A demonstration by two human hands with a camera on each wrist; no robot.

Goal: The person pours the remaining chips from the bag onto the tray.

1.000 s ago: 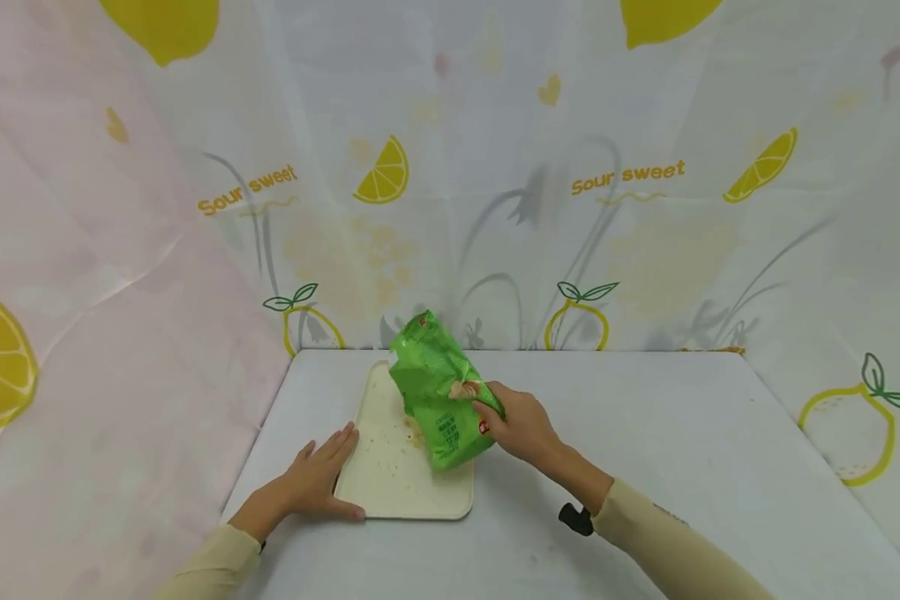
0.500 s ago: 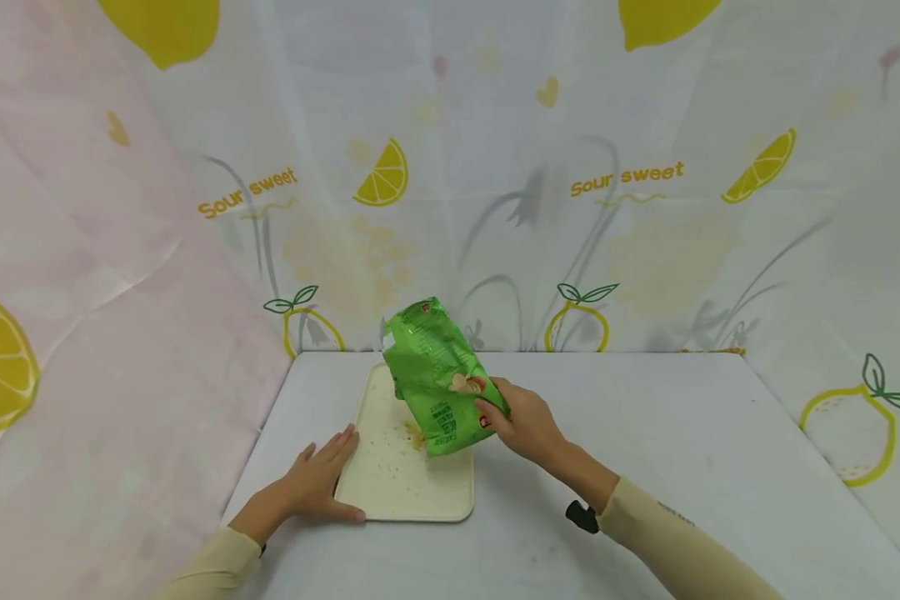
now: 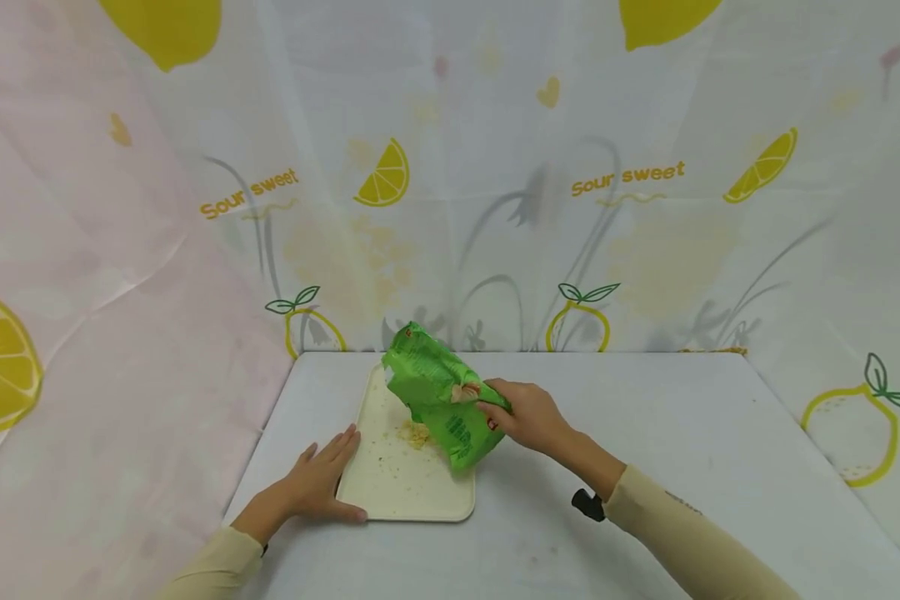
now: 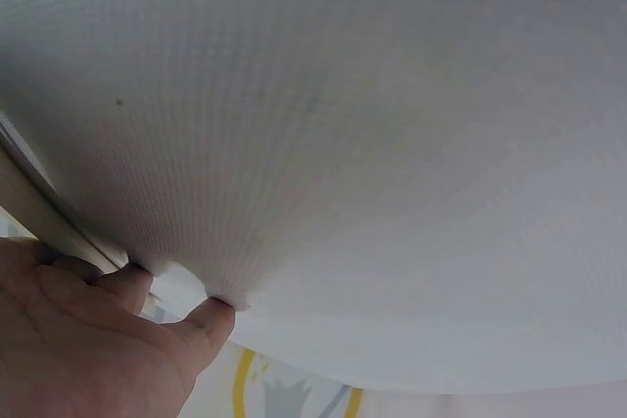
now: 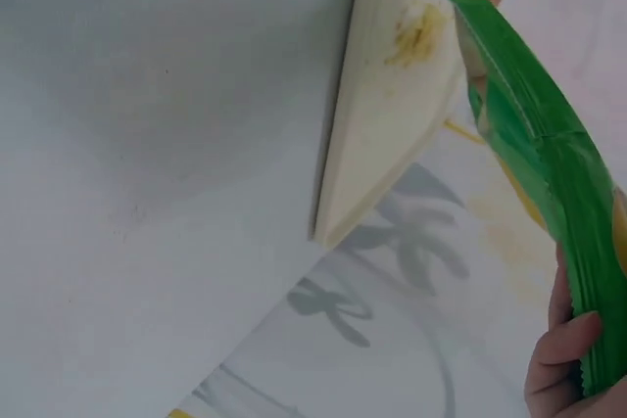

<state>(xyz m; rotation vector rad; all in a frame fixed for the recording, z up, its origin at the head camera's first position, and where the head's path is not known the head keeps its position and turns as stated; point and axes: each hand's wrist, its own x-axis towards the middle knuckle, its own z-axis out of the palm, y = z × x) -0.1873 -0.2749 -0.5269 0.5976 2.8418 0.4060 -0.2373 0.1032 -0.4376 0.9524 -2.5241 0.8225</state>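
Observation:
My right hand (image 3: pixel 527 414) grips a crumpled green snack bag (image 3: pixel 442 396) by its right end, fingers and thumb pinching the film. The bag slants above a cream rectangular tray (image 3: pixel 420 492), its far end near the tray's back. A small heap of yellow crumbs (image 3: pixel 416 434) lies on the tray, partly hidden by the bag, with fine bits scattered around it. The right wrist view shows the green bag (image 5: pixel 534 134) edge-on, above the crumbs (image 5: pixel 419 36). With spread fingers, my left hand (image 3: pixel 317 479) rests against the tray's left edge and near corner.
The tray sits on the left half of a white-covered table (image 3: pixel 645 450). Behind it hangs a lemon-printed curtain (image 3: pixel 487 233), and a pinkish curtain (image 3: pixel 120 350) stands along the left. A few specks dot the cloth near the front.
The bag rose slightly, then came down with its far end dipping. More yellow crumbs show on the tray than before. My left hand has stayed in place.

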